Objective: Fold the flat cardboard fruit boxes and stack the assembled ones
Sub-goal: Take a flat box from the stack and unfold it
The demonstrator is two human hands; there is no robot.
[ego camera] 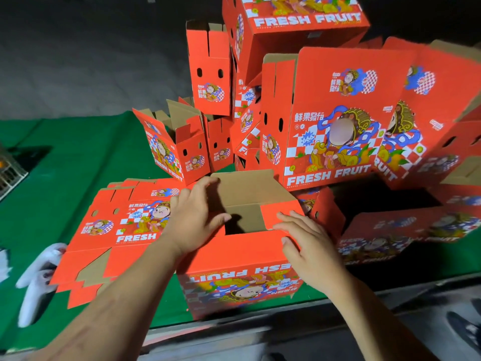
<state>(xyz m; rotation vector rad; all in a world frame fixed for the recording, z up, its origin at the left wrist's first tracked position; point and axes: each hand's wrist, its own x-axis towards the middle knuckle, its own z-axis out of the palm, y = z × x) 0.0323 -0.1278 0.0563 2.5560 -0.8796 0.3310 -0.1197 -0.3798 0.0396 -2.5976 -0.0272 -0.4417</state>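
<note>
Right now the green counter (78,142) spreads under everything I work on, its near edge running just below my forearms. Behind, at the far middle and right, the pile (325,113) of assembled red boxes leans in a loose heap, some upright, some tilted, with one box (296,19) perched on top showing "FRESH FRUIT" along its side. Nearer to me, at the counter's front edge, sits the box (242,256) I am folding, printed side toward me and upside down, its top open so the brown inside shows. To its left lies a flat box (109,230), unfolded, printed face up, touching the one I hold. My left hand (192,217) rests on the box's left top edge, fingers spread and lightly bent over the brown rear flap (247,188), thumb reaching into the opening. My right hand (309,246) lies fairly flat and open on the right side, fingers straight, pressing down the red side flap (281,213), which is partly folded inward. At the far left edge, white gloves (39,277) lie on the counter beside the flat box, their shape blurred.
</note>
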